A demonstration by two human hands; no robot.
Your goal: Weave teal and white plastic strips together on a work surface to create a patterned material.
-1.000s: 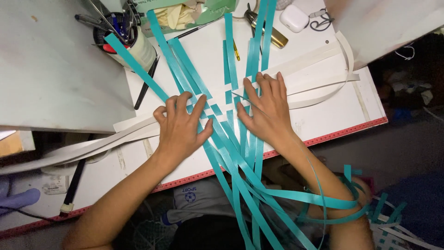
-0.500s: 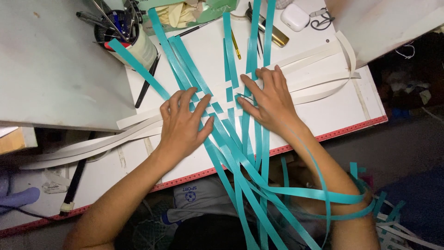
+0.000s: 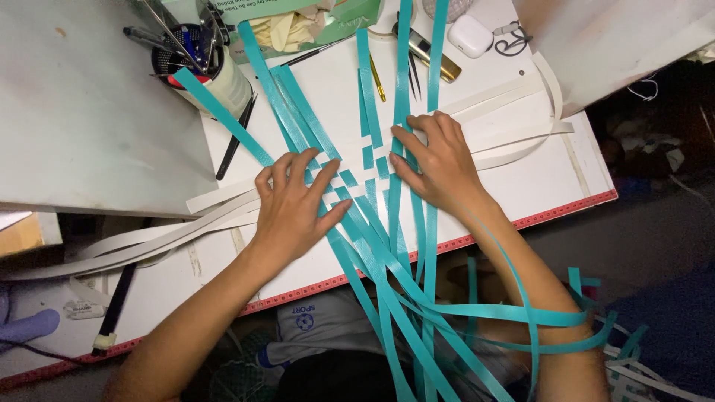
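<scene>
Several long teal strips [image 3: 372,246] lie fanned over a white work board [image 3: 521,186], crossed by white strips [image 3: 491,141] in a woven patch. My left hand [image 3: 294,205] lies flat with fingers spread on the left side of the weave. My right hand [image 3: 439,160] presses flat on its right side, fingertips on a vertical teal strip. The strips run off the near edge and loop around my right forearm.
A cup of pens and tools [image 3: 201,63] stands at the back left beside a grey box [image 3: 82,112]. Tweezers [image 3: 412,74], a gold pen [image 3: 378,78], a white case [image 3: 472,35] and a green packet [image 3: 298,22] lie at the back. The board's near edge has a red ruler border [image 3: 551,212].
Both hands have stayed pressed on the weave. The right hand's fingers have shifted slightly along the vertical teal strips, and the loose strip ends below the board have swung.
</scene>
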